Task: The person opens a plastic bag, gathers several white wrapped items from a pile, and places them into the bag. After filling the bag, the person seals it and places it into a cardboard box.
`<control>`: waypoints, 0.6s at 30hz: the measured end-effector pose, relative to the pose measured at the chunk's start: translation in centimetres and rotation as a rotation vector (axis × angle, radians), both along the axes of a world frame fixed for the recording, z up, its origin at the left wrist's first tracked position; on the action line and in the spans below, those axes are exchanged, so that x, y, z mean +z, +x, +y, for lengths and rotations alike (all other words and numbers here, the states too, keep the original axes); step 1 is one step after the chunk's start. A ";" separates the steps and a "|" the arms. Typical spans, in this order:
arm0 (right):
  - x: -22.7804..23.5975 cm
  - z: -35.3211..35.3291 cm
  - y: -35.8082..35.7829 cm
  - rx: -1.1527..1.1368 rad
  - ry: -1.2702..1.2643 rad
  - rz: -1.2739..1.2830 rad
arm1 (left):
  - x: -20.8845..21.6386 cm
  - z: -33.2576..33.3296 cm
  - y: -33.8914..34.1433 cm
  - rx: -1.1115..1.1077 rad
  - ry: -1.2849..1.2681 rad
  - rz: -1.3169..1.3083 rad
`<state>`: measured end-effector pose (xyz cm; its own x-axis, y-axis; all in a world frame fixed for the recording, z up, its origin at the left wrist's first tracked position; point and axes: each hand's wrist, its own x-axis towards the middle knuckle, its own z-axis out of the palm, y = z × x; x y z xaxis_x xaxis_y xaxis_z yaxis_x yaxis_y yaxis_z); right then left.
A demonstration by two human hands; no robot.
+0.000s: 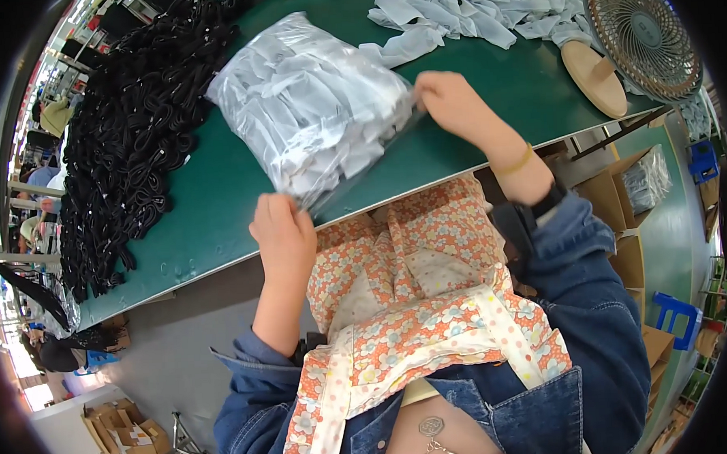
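Observation:
A clear plastic bag (305,100) packed with pale grey-white fabric strips lies on the green table, its near edge turned toward me. My left hand (282,226) pinches the bag's near left corner at the table's front edge. At the right corner, my right hand (447,102) grips the plastic, slightly blurred. Between my hands the bag's loose mouth runs along the near side. Most fingertips of both hands are hidden.
Black bundled cords (133,148) form a large heap on the left of the table (209,217). More pale strips (484,11) are piled at the far right, beside a fan (647,32) with a round wooden base. Cardboard boxes (609,192) stand below, at right.

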<state>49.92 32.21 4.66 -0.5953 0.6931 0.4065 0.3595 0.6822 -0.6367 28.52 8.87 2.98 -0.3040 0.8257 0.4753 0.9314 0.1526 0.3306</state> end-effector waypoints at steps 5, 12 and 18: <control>-1.1 -9.7 1.0 -0.219 0.127 0.029 | 0.9 -2.5 -1.5 -0.017 0.025 -0.095; 0.3 -7.4 2.7 -0.067 -0.006 -0.562 | -0.5 -2.9 -4.8 -0.030 -0.375 0.106; 5.5 -8.7 6.9 -0.158 -0.090 -0.007 | 10.9 -2.0 -5.0 0.000 -0.262 -0.498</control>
<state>56.79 23.49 10.12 -0.4786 0.8117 0.3348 0.4621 0.5571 -0.6900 23.53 6.84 13.91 -0.4390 0.8969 0.0531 0.6727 0.2889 0.6812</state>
